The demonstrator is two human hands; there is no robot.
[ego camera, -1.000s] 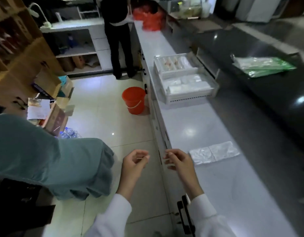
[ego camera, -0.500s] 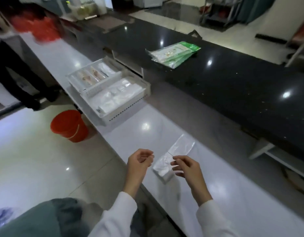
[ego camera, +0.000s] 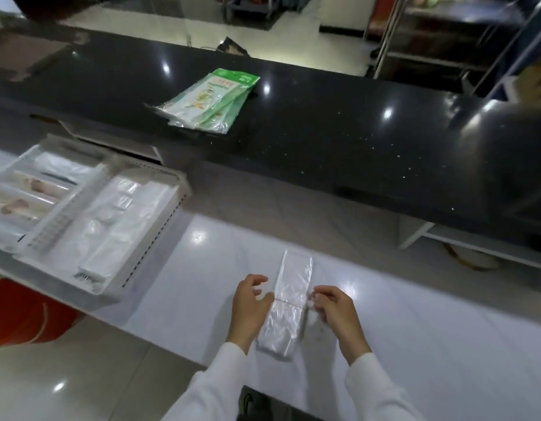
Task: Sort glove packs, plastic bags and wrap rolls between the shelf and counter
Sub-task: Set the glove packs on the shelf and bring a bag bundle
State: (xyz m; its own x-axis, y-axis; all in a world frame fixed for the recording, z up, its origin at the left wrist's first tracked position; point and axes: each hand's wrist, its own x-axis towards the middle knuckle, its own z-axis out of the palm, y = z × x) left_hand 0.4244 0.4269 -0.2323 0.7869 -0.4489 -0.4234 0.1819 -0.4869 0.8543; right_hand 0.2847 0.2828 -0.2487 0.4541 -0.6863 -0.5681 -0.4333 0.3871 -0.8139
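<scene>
A long clear pack of plastic bags (ego camera: 289,302) lies flat on the white counter (ego camera: 445,344), folded at its middle. My left hand (ego camera: 249,305) hovers at the pack's left edge and my right hand (ego camera: 334,308) at its right edge. Both have loosely curled fingers and grip nothing. On the black upper counter (ego camera: 354,141) lies a green-and-white glove pack (ego camera: 213,100). A white tray (ego camera: 160,220) at the left holds stacked clear plastic bags (ego camera: 117,220). Beside it, another tray (ego camera: 65,147) holds wrap rolls (ego camera: 35,189).
A red bucket (ego camera: 23,314) stands on the tiled floor at lower left. A white shelf (ego camera: 476,241) sits under the black counter at right. Metal racks (ego camera: 445,41) stand beyond the counter.
My view swung right from the aisle to face the counter. Both hands moved over the white counter and now flank the clear bag pack.
</scene>
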